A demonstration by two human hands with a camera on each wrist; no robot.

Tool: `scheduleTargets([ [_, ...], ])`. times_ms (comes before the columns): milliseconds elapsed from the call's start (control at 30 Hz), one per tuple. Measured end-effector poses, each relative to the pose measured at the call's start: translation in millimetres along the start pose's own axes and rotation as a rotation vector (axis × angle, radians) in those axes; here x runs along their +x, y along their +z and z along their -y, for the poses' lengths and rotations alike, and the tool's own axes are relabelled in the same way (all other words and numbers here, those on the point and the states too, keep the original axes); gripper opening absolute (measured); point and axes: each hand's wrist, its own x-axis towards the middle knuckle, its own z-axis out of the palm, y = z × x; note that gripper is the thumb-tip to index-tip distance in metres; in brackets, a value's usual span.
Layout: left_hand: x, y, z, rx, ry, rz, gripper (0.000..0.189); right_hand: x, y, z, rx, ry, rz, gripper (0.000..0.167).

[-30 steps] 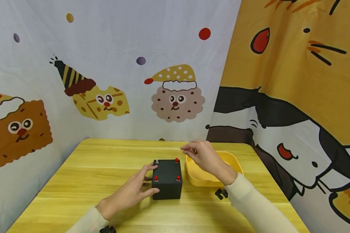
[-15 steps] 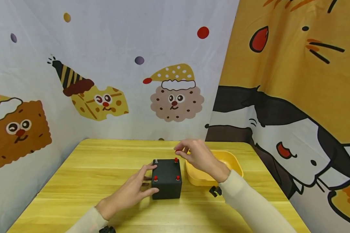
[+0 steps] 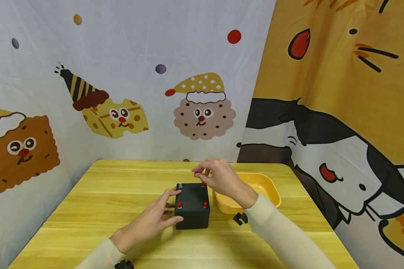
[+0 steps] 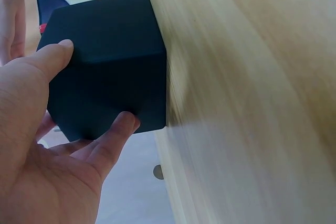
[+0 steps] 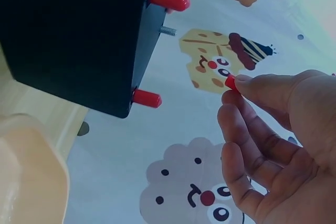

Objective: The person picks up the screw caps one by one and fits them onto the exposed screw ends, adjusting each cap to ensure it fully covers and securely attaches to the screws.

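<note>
A black box (image 3: 192, 216) stands on the table with short posts at its top corners. Red caps cover three of the posts, among them the near-left cap (image 3: 179, 205); the far-left threaded post (image 5: 168, 31) is bare metal. My left hand (image 3: 148, 220) grips the box from its left side, thumb at the front and fingers toward the back, as the left wrist view (image 4: 63, 145) also has it. Above the box's far-right corner, my right hand (image 3: 223, 181) pinches a small red cap (image 5: 230, 82) between thumb and index finger, apart from the bare post.
Just right of the box sits a yellow tray (image 3: 275, 198), partly behind my right hand and forearm. The wooden table (image 3: 121, 179) ends at the back against a cloth printed with cartoon figures (image 3: 202, 117).
My right hand has moved left from over the tray to above the box's far edge, carrying the red cap. The left hand and the box stay in place.
</note>
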Motion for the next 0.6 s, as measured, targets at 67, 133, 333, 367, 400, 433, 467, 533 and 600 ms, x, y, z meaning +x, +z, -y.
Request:
scheduleTargets([
  [67,0.1,0.4,0.3,-0.003,-0.005,0.001,0.083,1.6,1,2,0.0,-0.006,-0.002,0.012],
  [133,0.1,0.6,0.6,-0.002,-0.009,0.001,0.083,3.2,1,4,-0.005,-0.005,-0.003,0.012],
  [333,-0.2,0.0,1.3,0.004,-0.011,0.0,0.084,7.1,5,9,-0.005,0.006,0.008,0.012],
  [367,-0.2,-0.2,1.7,0.003,-0.008,0.001,0.084,7.8,6,10,-0.006,0.006,0.01,0.012],
  [400,-0.2,-0.3,1.8,0.003,-0.006,0.001,0.084,8.4,7,11,-0.006,0.006,0.011,0.012],
  [433,0.0,-0.3,2.1,0.001,-0.003,0.001,0.084,9.2,8,11,-0.005,0.004,0.012,0.012],
  [467,0.2,-0.2,2.3,0.002,0.0,0.001,0.084,10.0,9,12,-0.007,0.001,0.013,0.012],
  [533,0.6,0.0,2.8,0.004,0.007,-0.002,0.083,11.7,10,13,-0.007,-0.002,0.014,0.011],
  [600,0.9,0.1,2.9,0.007,0.013,-0.005,0.083,13.4,12,14,-0.004,-0.003,0.018,0.011],
])
